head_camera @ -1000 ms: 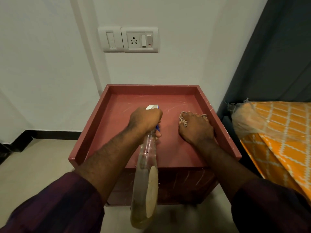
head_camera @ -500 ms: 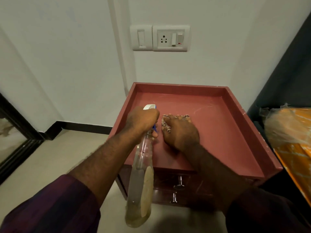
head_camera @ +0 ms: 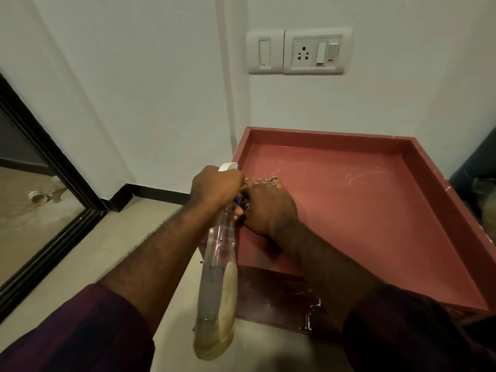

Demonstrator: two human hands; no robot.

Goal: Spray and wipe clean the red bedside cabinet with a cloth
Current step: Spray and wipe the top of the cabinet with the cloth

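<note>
Wall (head_camera: 161, 89): white, behind the cabinet and running to the left.
Floor (head_camera: 128, 237): pale tiles with a black skirting along the wall.
Red bedside cabinet (head_camera: 370, 216): stands against the wall in the right half of the view. Its recessed top has a raised rim and pale streaks across it.
Spray bottle (head_camera: 217, 277): clear, hanging tilted off the cabinet's front left corner, with a white nozzle at the top and yellowish liquid low in the body.
Socket plate (head_camera: 316, 51): white, on the wall above the cabinet.
Left hand (head_camera: 214, 187): fingers wrapped round the bottle's neck, just beside the right hand.
Right hand (head_camera: 268, 208): palm down on the near left part of the cabinet top, fingers bent over the cloth.
Cloth (head_camera: 264, 181): patterned and bunched under the right hand, only its edges showing.
Drawer handles (head_camera: 308, 322): two metal knobs on the cabinet front.
</note>
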